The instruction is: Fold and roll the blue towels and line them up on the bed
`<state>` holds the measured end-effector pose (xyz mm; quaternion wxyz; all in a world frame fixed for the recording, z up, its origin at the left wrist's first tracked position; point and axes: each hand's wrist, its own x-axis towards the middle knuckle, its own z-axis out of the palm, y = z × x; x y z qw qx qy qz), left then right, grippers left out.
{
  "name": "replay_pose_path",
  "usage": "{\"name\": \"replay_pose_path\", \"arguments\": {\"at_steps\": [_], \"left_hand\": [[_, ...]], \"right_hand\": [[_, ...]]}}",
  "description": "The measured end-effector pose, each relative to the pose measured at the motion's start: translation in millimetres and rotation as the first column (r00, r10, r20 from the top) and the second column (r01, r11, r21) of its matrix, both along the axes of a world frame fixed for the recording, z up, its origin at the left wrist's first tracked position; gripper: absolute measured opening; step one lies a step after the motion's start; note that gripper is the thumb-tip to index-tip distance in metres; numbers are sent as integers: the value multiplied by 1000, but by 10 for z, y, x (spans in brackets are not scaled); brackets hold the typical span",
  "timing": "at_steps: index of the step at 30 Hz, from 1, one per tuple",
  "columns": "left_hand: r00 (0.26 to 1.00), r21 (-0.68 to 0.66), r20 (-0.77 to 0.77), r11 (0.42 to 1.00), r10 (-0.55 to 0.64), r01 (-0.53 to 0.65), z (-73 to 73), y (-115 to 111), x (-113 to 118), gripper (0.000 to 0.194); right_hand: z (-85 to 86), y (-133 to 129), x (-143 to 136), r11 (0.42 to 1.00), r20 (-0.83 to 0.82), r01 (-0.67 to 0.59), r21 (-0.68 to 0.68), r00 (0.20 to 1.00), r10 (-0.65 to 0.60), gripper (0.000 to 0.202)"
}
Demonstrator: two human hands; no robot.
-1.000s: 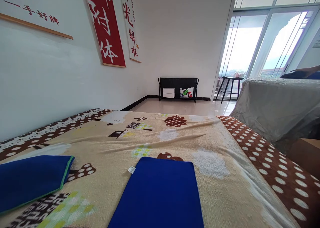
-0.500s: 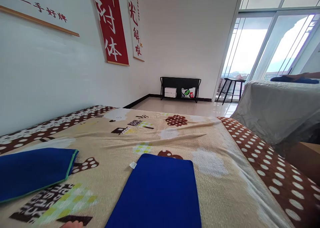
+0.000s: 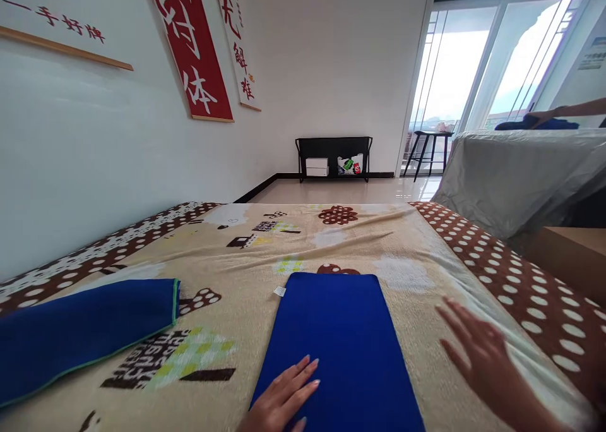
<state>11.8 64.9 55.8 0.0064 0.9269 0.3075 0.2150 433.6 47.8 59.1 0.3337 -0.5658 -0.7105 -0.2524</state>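
A flat blue cloth with a small white tag at its far left corner lies on the beige patterned blanket. My left hand rests on the cloth's near left part, its fingers stretched out and nothing in them. To the right of the cloth, my right hand is over the blanket, slightly blurred, fingers apart and holding nothing. Whether it touches the blanket I cannot tell. Farther left lies a second blue cloth with green edging, cut off by the frame's edge.
Beyond the blanket stands a black rack against the wall. At right are a plastic-covered table, a cardboard box and a black stool. Another person's hand touches dark blue fabric on that table.
Both my hands have come into view, the left onto the blue cloth and the right beside it. The camera view has shifted a little. The other person's arm has risen slightly.
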Motion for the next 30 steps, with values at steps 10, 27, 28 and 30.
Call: {"name": "replay_pose_path", "arguments": {"at_steps": [10,27,28,30], "left_hand": [[987,94,-160,995,-9,24,-301,-214,273,63],[993,194,44,974,109,-116,-687,-696,-919,59],[993,176,72,978,98,-109,-685,-709,-929,57],[988,154,127,983,82,-102,-677,-727,-938,53]], "right_hand": [[-478,-377,-1830,923,97,-283,-261,944,316,50],[-1250,-1107,-751,981,87,-191,-44,977,195,68],[-1257,-1106,-728,980,56,-198,-31,978,200,65],[-1265,-1101,-702,975,11,-219,-30,975,220,60]]}}
